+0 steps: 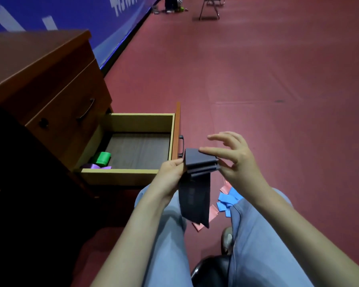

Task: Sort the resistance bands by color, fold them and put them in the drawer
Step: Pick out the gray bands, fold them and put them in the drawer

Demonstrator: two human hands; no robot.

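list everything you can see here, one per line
grey band: one, dark grey, part folded, held in both hands
green band: one, green, in drawer
purple band: one, purple, in drawer beside green band
blue bands: several, blue, floor by legs
pink bands: several, pink, floor beside blue bands
drawer: one, pale wood inside, open
desk: one, brown, left
chair: one, dark, far back
left hand: one, grips grey band's folds
right hand: one, pinches folds opposite

Dull red sports floor [278,69], blue banner wall [71,17] — white lettering, wooden desk [39,69], distant metal chair [210,7]
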